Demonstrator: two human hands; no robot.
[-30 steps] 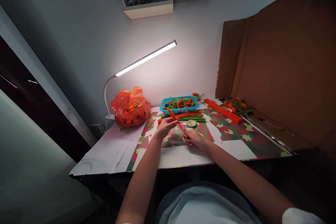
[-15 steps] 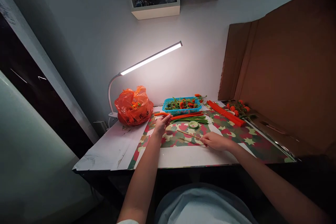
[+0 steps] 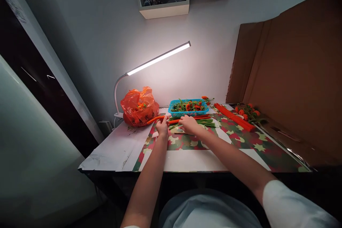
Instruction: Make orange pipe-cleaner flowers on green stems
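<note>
My left hand [image 3: 162, 127] is closed round the end of an orange fuzzy coil [image 3: 155, 118] that sticks out to its left, towards the orange plastic bag [image 3: 139, 106]. My right hand [image 3: 188, 124] lies over the loose orange and green stems [image 3: 199, 121] just in front of the blue basket [image 3: 188, 107]. Its fingers are curled down on them, and what they grip is hidden. Both hands are over the red and green camouflage mat [image 3: 235, 139].
A lit desk lamp [image 3: 157, 58] arches over the back of the table. A bundle of orange sticks [image 3: 233, 116] and small orange flowers [image 3: 247, 111] lie at the right, by a tall cardboard sheet [image 3: 291, 71]. A wall shelf [image 3: 165, 5] hangs above.
My right hand left the thin stick at the middle of the mat and went back and left to the stems by the basket. My left hand moved slightly back with the orange coil.
</note>
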